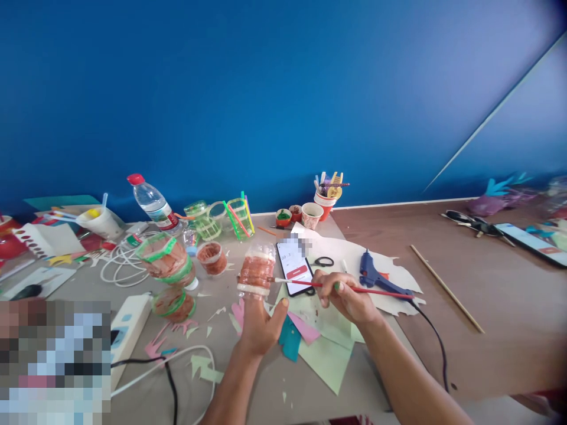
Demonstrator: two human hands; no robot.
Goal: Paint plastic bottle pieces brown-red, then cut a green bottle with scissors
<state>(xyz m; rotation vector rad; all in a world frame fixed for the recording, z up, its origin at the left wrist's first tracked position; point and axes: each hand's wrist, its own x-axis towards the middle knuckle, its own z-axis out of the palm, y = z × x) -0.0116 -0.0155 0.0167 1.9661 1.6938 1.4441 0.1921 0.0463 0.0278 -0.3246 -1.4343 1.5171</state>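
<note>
Brown-painted clear plastic cylinder (256, 273) caps the left hand (258, 333), thumb spread, hidden fingers' opening unclear; the right hand (345, 296) pinches a red-handled paintbrush (304, 283). Far behind, a small red cup (283, 224) holds green paint (284, 215).

we are holding up a clear plastic tube-like piece (258, 264), its wall showing uneven reddish-brown paint between two whitish bands, with bare, see-through plastic standing out at its upper edge. the piece is standing nearly upright, leaning slightly rightward. to its right, we are gripping a slim paintbrush (305, 283) almost level; its red handle is sloping slightly down toward the right, while its bristle end is meeting the painted wall.
</note>
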